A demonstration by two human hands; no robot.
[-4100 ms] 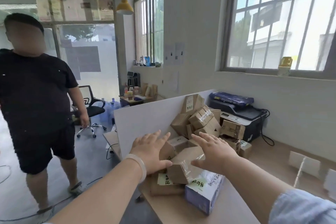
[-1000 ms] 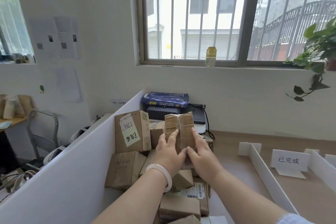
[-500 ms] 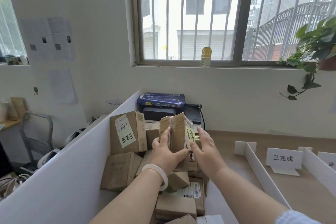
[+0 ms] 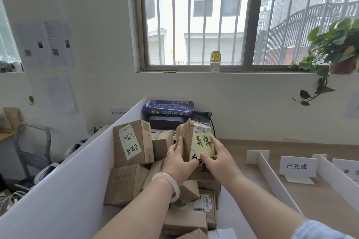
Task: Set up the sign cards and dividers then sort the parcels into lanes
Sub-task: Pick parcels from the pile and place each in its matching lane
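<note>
Both hands hold up a small brown cardboard parcel [image 4: 189, 136] with a yellow handwritten note on its front. My left hand [image 4: 179, 163] grips its left side and my right hand [image 4: 219, 159] grips the right side, thumb on the note. Below lies a pile of brown parcels [image 4: 126, 182], with an upright box [image 4: 134, 142] bearing a green note. A tall white board [image 4: 64, 190] bounds the pile on the left. To the right stand white dividers [image 4: 272, 176] [image 4: 338, 176] and a white sign card [image 4: 298, 166] between them.
A dark printer [image 4: 169, 122] with a blue paper ream [image 4: 168, 107] on top sits behind the pile. The wooden table [image 4: 233, 147] runs along the wall. A second sign card [image 4: 348, 170] shows at far right. A bottle [image 4: 215, 61] and a plant [image 4: 334, 44] stand on the sill.
Since a second ago my hands have turned the parcel, so its yellow-noted face now points towards me. Four seconds ago I faced left, both hands resting on the pile.
</note>
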